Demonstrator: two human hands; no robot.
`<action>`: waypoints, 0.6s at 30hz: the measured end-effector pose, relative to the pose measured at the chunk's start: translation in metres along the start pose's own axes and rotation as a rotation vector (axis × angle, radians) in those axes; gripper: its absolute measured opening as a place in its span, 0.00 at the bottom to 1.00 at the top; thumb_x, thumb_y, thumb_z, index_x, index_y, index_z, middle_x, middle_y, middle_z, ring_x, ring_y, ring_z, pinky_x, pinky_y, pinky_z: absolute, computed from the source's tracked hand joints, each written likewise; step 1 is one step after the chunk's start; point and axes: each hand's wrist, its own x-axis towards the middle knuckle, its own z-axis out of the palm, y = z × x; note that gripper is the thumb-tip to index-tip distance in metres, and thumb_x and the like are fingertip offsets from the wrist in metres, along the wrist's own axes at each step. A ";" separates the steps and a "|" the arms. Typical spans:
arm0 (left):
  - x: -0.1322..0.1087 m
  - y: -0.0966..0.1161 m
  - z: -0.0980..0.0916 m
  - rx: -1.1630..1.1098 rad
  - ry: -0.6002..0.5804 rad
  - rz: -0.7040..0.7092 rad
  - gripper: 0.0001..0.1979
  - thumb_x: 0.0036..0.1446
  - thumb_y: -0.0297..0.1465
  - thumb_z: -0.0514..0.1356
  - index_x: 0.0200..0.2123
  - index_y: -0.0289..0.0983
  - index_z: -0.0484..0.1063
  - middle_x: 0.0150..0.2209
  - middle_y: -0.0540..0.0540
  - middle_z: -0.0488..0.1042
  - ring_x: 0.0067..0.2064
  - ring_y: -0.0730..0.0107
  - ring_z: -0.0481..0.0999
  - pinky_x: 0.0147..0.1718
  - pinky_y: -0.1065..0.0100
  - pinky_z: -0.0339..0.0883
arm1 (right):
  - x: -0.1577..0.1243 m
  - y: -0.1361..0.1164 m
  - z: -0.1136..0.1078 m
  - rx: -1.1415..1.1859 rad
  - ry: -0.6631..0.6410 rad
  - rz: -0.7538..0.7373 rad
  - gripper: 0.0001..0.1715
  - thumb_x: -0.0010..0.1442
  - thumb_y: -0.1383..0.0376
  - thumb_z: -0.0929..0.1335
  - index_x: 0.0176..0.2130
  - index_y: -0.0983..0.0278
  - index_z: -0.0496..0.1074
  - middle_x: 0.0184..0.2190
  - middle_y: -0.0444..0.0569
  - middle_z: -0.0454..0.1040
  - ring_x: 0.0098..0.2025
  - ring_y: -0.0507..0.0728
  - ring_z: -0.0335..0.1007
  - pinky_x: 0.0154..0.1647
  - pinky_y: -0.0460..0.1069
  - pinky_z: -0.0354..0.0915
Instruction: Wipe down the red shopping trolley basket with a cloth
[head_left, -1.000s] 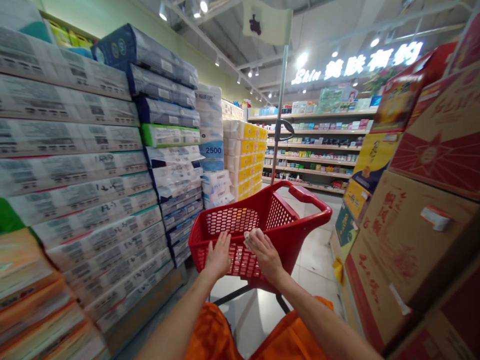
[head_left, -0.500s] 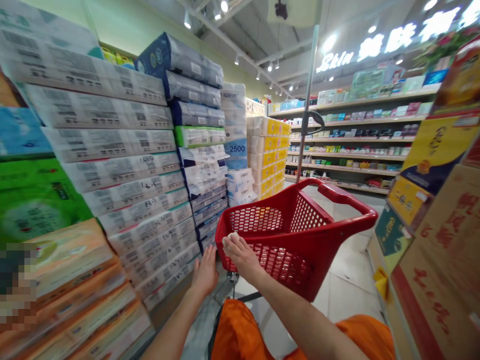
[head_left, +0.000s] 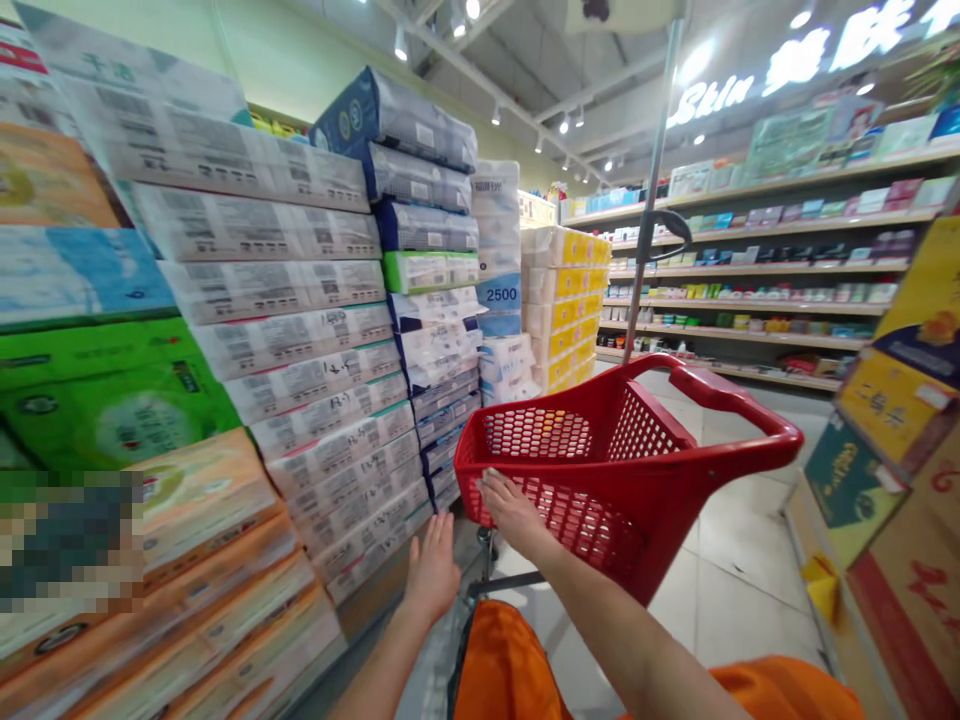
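Note:
A red plastic shopping cart (head_left: 667, 500) with perforated sides stands in front of me, its handle toward the right. My right hand (head_left: 516, 515) reaches to the near corner of its basket, fingers stretched out and lying over the side just below the rim. A pale patch shows at those fingertips, too small to name. Lower and to the left, my left hand (head_left: 435, 562) hangs open with spread fingers, holding nothing. It is nearest to the basket's corner and a tall stack of white wrapped packs (head_left: 322, 380), apart from both.
Orange packs (head_left: 225, 560) and green packs (head_left: 127, 390) are piled at the left. Yellow boxes (head_left: 896, 400) line the right. Shelves of small goods (head_left: 750, 270) stand behind a metal pole (head_left: 652, 200). My orange clothing (head_left: 510, 660) shows below.
The view has turned left, so the cart and stacks appear farther right. My left hand sits slightly farther from the cart's corner; my right hand stays at the basket's side.

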 end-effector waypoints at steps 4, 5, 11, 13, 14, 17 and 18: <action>0.000 0.014 -0.001 0.008 0.003 0.034 0.37 0.44 0.20 0.45 0.60 0.30 0.41 0.63 0.44 0.37 0.63 0.67 0.38 0.58 0.55 0.40 | -0.037 0.016 0.003 0.002 -0.049 -0.025 0.17 0.59 0.70 0.59 0.47 0.66 0.68 0.49 0.53 0.68 0.57 0.57 0.54 0.56 0.55 0.55; 0.000 0.019 -0.002 0.006 0.002 0.041 0.37 0.43 0.20 0.45 0.60 0.30 0.41 0.63 0.44 0.37 0.63 0.67 0.38 0.58 0.54 0.41 | -0.039 0.020 -0.003 -0.008 -0.015 -0.029 0.18 0.59 0.70 0.59 0.49 0.65 0.66 0.51 0.52 0.66 0.58 0.58 0.51 0.57 0.56 0.54; 0.006 0.050 -0.005 0.006 0.030 0.129 0.37 0.43 0.21 0.45 0.60 0.30 0.41 0.63 0.44 0.38 0.63 0.66 0.38 0.59 0.54 0.40 | -0.053 0.038 -0.030 -0.086 0.076 0.094 0.28 0.57 0.74 0.58 0.57 0.67 0.56 0.58 0.51 0.57 0.61 0.58 0.44 0.59 0.57 0.50; 0.007 0.058 -0.004 0.012 0.052 0.174 0.38 0.43 0.22 0.45 0.61 0.30 0.40 0.63 0.45 0.37 0.63 0.66 0.37 0.59 0.54 0.39 | -0.072 0.038 -0.025 -0.078 0.025 0.050 0.26 0.56 0.74 0.59 0.55 0.68 0.59 0.55 0.53 0.62 0.60 0.57 0.48 0.57 0.55 0.53; 0.008 0.062 -0.003 0.014 0.061 0.196 0.38 0.43 0.22 0.45 0.61 0.31 0.40 0.63 0.45 0.37 0.63 0.67 0.37 0.59 0.54 0.39 | -0.080 0.038 -0.024 -0.077 0.011 0.029 0.25 0.56 0.74 0.59 0.54 0.68 0.61 0.53 0.53 0.64 0.59 0.58 0.50 0.57 0.54 0.54; 0.010 0.073 -0.003 0.020 0.078 0.232 0.38 0.43 0.22 0.46 0.61 0.31 0.40 0.63 0.45 0.38 0.63 0.66 0.37 0.59 0.54 0.39 | -0.085 0.044 -0.034 -0.098 0.047 0.024 0.23 0.58 0.73 0.59 0.53 0.66 0.63 0.54 0.50 0.63 0.60 0.58 0.49 0.57 0.55 0.53; 0.011 0.077 -0.004 0.020 0.081 0.234 0.38 0.43 0.23 0.46 0.61 0.31 0.41 0.63 0.45 0.38 0.63 0.66 0.37 0.59 0.54 0.39 | -0.083 0.048 -0.042 -0.111 0.072 0.043 0.24 0.58 0.73 0.58 0.54 0.65 0.61 0.56 0.49 0.60 0.60 0.59 0.46 0.58 0.56 0.51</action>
